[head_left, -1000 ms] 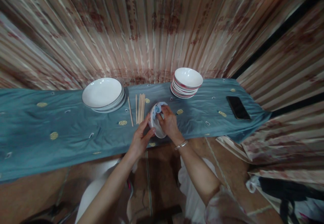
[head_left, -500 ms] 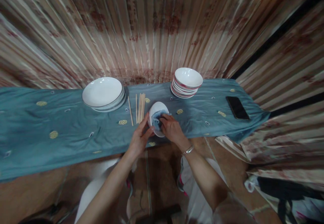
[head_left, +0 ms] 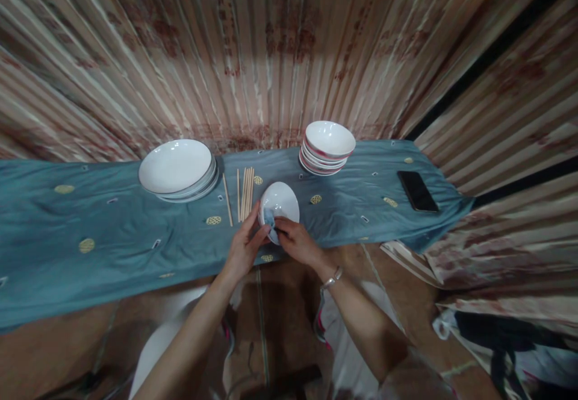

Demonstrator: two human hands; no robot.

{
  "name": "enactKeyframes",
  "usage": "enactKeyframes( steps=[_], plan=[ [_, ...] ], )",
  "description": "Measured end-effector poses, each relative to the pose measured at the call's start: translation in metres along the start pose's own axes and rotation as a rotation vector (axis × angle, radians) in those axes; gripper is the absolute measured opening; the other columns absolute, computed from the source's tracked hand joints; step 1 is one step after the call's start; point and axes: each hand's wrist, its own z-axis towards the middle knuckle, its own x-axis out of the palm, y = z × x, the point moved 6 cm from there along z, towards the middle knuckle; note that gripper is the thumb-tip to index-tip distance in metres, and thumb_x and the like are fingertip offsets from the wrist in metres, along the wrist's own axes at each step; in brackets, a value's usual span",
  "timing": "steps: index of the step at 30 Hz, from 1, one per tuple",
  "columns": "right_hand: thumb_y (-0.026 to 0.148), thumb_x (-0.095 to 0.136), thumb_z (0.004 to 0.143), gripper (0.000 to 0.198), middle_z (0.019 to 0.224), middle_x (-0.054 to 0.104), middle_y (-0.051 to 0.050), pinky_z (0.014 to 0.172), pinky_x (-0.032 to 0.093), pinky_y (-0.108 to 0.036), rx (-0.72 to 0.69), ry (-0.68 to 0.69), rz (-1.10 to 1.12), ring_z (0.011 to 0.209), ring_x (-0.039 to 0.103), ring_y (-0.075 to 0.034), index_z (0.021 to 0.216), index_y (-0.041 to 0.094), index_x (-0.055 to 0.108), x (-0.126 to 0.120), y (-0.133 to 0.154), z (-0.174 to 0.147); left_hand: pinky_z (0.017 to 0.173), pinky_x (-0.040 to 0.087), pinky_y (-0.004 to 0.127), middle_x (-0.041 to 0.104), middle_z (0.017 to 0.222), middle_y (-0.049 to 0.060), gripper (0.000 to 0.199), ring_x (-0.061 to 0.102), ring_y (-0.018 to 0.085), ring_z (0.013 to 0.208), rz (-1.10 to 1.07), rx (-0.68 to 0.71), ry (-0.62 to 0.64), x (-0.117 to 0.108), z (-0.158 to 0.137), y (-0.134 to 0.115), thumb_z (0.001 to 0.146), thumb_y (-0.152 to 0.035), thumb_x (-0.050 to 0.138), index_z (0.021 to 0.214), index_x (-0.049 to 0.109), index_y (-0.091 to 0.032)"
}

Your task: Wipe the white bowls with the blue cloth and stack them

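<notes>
A white bowl (head_left: 284, 198) is tilted toward me near the table's front edge. My left hand (head_left: 245, 243) grips its left rim, thumb on the near side and fingers around the outside. Inside the bowl, my right hand (head_left: 295, 240) presses a blue cloth (head_left: 270, 216) against the lower left of the inner wall. The right fingers are closed on the cloth and partly hide it. Just left of the bowl lie several wooden chopsticks (head_left: 246, 192), most side by side, with one slanted apart.
A stack of white plates (head_left: 176, 165) stands at the back left. Several red-banded bowls (head_left: 329, 141) are stacked at the back right. A black phone (head_left: 418, 191) lies near the right end of the blue tablecloth (head_left: 126, 225). Pleated curtains (head_left: 253, 44) hang behind.
My right hand has drawn the cloth down and to the left inside the bowl, baring more of its white inner surface. My left hand keeps its hold. The view has shifted slightly.
</notes>
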Motion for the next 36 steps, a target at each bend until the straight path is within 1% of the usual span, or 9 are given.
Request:
enactKeyframes(
  steps=[5,8,12,16,20,23,27,32,36],
  plan=[
    [0.004,0.041,0.086,0.048,0.143,0.057,-0.007,0.116,0.038,-0.037,-0.06,-0.039,0.038,0.135,0.051,-0.019,0.125,0.021,0.064,0.003,0.004,0.005,0.088,0.06,0.042,0.035,0.16,0.008,0.082,0.04,0.038,0.141,0.05,0.002,0.009,0.001,-0.002,-0.004,0.074,-0.048,0.077,0.147,0.046,-0.026],
    [0.006,0.042,0.088,0.05,0.153,0.046,-0.01,0.121,0.031,-0.039,-0.045,-0.047,-0.044,0.144,0.04,-0.019,0.134,0.019,0.058,0.004,-0.002,0.008,0.089,0.06,0.043,0.034,0.161,0.008,0.083,0.039,0.038,0.142,0.059,0.008,0.017,0.001,-0.003,-0.005,0.074,-0.047,0.077,0.147,0.046,-0.027],
    [0.007,0.042,0.09,0.054,0.158,0.037,-0.013,0.121,0.032,-0.042,-0.021,-0.051,-0.191,0.147,0.035,-0.021,0.143,0.015,0.05,0.003,-0.012,0.012,0.089,0.06,0.043,0.033,0.162,0.007,0.082,0.039,0.037,0.142,0.037,-0.004,0.016,0.001,-0.004,-0.004,0.074,-0.046,0.077,0.148,0.045,-0.027],
    [0.005,0.047,0.087,0.053,0.154,0.041,-0.02,0.119,0.035,-0.046,-0.023,-0.054,-0.405,0.144,0.039,-0.027,0.14,0.009,0.052,-0.001,-0.011,0.015,0.09,0.059,0.041,0.034,0.161,0.007,0.08,0.041,0.036,0.141,0.011,-0.019,0.014,0.0,-0.004,-0.002,0.075,-0.044,0.077,0.147,0.046,-0.029],
    [0.007,0.047,0.09,0.046,0.148,0.049,-0.019,0.113,0.041,-0.048,0.06,-0.021,-0.608,0.136,0.047,-0.029,0.134,0.011,0.058,-0.008,-0.008,0.012,0.088,0.059,0.038,0.035,0.16,0.006,0.08,0.044,0.035,0.139,-0.003,-0.022,0.006,-0.001,-0.004,-0.002,0.073,-0.044,0.078,0.146,0.048,-0.029],
    [0.006,0.046,0.089,0.041,0.142,0.055,-0.018,0.113,0.041,-0.045,0.084,0.04,-0.661,0.131,0.051,-0.027,0.127,0.011,0.063,-0.01,-0.005,0.008,0.085,0.06,0.038,0.043,0.156,0.009,0.083,0.05,0.035,0.133,-0.021,-0.028,-0.005,-0.002,-0.004,-0.001,0.072,-0.046,0.079,0.146,0.047,-0.028],
    [0.004,0.048,0.086,0.035,0.131,0.063,-0.016,0.11,0.042,-0.041,0.1,0.111,-0.61,0.122,0.057,-0.026,0.112,0.011,0.069,-0.012,-0.001,0.0,0.084,0.06,0.039,0.058,0.143,0.011,0.087,0.06,0.032,0.121,-0.031,-0.04,-0.005,-0.002,-0.002,0.001,0.072,-0.047,0.078,0.149,0.043,-0.027],
    [0.005,0.047,0.084,0.031,0.115,0.071,-0.009,0.103,0.047,-0.035,0.107,0.108,-0.403,0.11,0.064,-0.022,0.098,0.018,0.071,-0.015,0.0,-0.006,0.08,0.06,0.032,0.048,0.152,0.009,0.082,0.06,0.028,0.121,0.019,-0.014,-0.014,-0.003,0.0,0.001,0.075,-0.046,0.076,0.148,0.044,-0.027],
    [0.005,0.046,0.081,0.032,0.108,0.073,-0.005,0.097,0.05,-0.033,0.096,0.113,-0.211,0.103,0.067,-0.02,0.096,0.02,0.071,-0.012,-0.002,-0.007,0.079,0.059,0.03,0.049,0.151,0.008,0.08,0.062,0.025,0.116,0.024,-0.009,0.009,-0.002,0.0,-0.001,0.077,-0.046,0.074,0.149,0.043,-0.029]
  ],
)
